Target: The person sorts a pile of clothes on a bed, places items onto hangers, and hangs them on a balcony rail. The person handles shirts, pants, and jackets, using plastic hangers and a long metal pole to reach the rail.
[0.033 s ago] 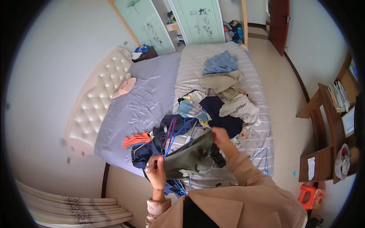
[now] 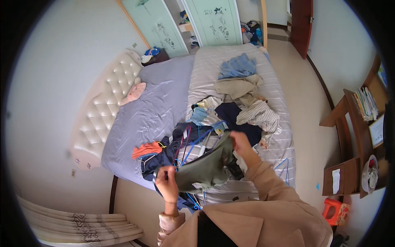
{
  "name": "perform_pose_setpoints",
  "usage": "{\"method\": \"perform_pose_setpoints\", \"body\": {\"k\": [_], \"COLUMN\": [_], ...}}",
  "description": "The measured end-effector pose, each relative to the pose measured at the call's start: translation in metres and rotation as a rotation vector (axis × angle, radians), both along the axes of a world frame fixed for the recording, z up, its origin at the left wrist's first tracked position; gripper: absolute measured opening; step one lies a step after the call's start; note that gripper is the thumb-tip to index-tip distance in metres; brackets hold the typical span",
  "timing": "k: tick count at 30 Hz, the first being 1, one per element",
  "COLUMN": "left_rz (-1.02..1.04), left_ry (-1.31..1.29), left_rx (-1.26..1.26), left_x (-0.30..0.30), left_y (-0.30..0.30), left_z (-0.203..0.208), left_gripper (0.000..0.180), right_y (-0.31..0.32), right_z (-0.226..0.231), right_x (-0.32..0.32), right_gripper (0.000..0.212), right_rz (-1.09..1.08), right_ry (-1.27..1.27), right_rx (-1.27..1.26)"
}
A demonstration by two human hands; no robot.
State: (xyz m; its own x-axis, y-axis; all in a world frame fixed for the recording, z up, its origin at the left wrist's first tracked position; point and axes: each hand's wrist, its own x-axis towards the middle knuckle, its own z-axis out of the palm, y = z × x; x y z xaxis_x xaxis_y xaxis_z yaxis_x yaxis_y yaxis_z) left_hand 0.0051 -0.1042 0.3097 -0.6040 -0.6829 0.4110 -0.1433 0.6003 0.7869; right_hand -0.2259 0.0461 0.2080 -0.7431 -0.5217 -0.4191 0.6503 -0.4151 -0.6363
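Observation:
A dark olive-green garment [image 2: 203,168] is stretched between my two hands above the near part of the bed. My left hand [image 2: 166,183] is closed on its left end, and my right hand [image 2: 242,145] grips its upper right edge. The middle of the cloth sags. Blue and purple hangers [image 2: 184,144] lie just beyond it, partly hidden by the cloth. Dark navy clothes [image 2: 158,161] and an orange garment [image 2: 147,150] are heaped to the left. A navy piece [image 2: 236,119] and a striped shirt [image 2: 261,117] lie beyond my right hand.
The bed [image 2: 154,96] has a tufted headboard [image 2: 108,103] on the left. Farther up it lie beige clothing [image 2: 238,87] and a blue garment [image 2: 238,66]. A wooden desk [image 2: 347,123] and an orange stool [image 2: 334,210] stand at the right. One blue hanger [image 2: 281,171] lies near the bed's right edge.
The garment's upper edge sags more and opens wider between my hands. My left hand has shifted slightly; both hands still hold the cloth.

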Motion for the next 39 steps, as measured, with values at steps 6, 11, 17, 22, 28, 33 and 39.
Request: {"method": "perform_pose_setpoints", "body": {"k": [6, 11, 17, 22, 28, 33, 39], "left_rz": [-0.147, -0.149, 0.064, -0.003, -0.096, 0.063, 0.129], "left_ry": [0.041, -0.021, 0.177, 0.120, 0.030, -0.044, -0.066], "left_rx": [0.411, 0.223, 0.514, 0.544, 0.825, 0.919, 0.848], "left_x": [-0.021, -0.075, -0.026, -0.032, -0.003, 0.040, 0.042], "left_y": [0.004, 0.021, -0.025, -0.007, 0.009, 0.012, 0.016], "left_z": [-0.010, -0.059, -0.077, -0.069, -0.087, -0.096, -0.102], "left_gripper": [0.013, 0.030, 0.024, 0.022, 0.021, 0.016, 0.019], "right_y": [0.004, 0.018, -0.009, -0.004, 0.090, 0.057, 0.034], "right_z": [0.040, -0.013, 0.074, -0.020, -0.233, -0.199, -0.206], "right_x": [-0.017, -0.072, -0.087, -0.170, -0.068, -0.029, -0.104], "right_gripper": [0.020, 0.024, 0.026, 0.012, 0.014, 0.017, 0.048], "right_rz": [0.130, -0.046, 0.190, 0.077, 1.489, 0.533, 0.036], "right_ry": [0.206, 0.306, 0.337, 1.246, 1.548, 1.221, 1.509], "right_rx": [0.013, -0.090, -0.131, 0.967, 0.904, 1.055, 1.613]}}
